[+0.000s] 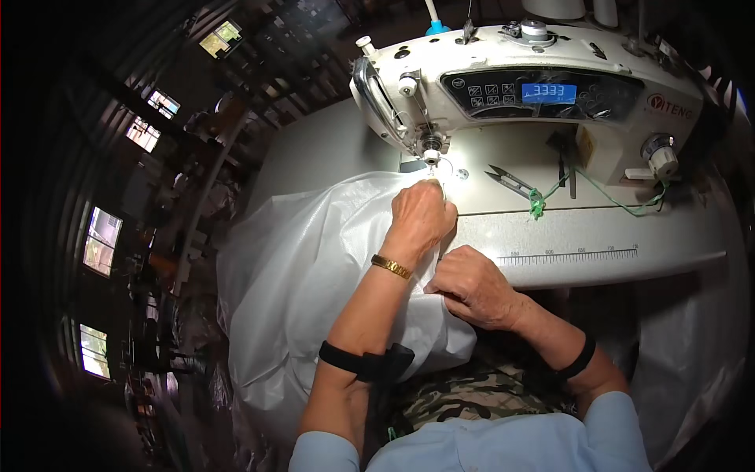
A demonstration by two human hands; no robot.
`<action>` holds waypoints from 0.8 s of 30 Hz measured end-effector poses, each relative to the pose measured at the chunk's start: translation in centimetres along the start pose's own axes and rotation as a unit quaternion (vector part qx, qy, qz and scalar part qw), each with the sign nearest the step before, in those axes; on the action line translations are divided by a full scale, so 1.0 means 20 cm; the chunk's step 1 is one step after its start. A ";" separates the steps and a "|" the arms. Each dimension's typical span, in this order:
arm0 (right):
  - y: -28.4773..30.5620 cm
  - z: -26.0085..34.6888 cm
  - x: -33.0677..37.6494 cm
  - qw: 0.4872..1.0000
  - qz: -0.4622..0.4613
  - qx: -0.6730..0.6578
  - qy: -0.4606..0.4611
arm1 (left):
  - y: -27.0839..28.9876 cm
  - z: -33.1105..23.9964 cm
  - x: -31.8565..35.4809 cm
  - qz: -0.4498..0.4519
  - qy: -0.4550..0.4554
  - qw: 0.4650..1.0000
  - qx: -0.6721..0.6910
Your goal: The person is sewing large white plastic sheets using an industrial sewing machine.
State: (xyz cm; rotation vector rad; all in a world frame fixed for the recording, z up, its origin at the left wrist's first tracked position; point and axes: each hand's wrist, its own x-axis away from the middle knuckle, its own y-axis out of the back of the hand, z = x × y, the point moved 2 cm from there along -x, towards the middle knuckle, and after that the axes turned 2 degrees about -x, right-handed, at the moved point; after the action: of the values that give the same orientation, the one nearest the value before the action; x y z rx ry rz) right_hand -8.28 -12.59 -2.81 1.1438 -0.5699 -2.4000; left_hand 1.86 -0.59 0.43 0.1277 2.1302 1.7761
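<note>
With left hand [421,214], right up at the needle [432,168], pressing curled fingers onto white cloth [314,259]; can't tell whether pinching. With right hand [474,288], nearer the body, pinching the cloth's edge. Billowing leftward from beside the needle, down toward the lap! Over right, on the machine bed [513,146]: snips [511,182], green string [536,203] at the handles.

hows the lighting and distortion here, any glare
Head view: glare beneath the needle end of the sewing machine, just beyond the left hand; head view: left side mostly dark, windows bright; head view: the sewing machine looks bowed by the fisheye lens.
</note>
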 end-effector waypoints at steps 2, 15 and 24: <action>0.01 0.00 0.01 1.000 -0.015 -0.019 0.001 | -0.01 -0.02 -0.01 0.002 0.014 1.000 0.008; 0.01 0.00 -0.04 0.997 0.029 -0.062 0.035 | -0.06 0.09 0.05 -0.047 0.011 0.994 0.094; 0.20 -0.37 -0.30 0.958 -0.062 0.215 -0.180 | -0.04 0.13 0.11 0.093 0.175 0.760 0.619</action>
State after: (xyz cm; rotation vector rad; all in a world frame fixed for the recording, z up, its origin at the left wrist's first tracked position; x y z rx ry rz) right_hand 1.92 -14.11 -1.24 0.9181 -1.2216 -2.6939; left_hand 0.87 2.33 -1.11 0.3532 3.2811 0.1206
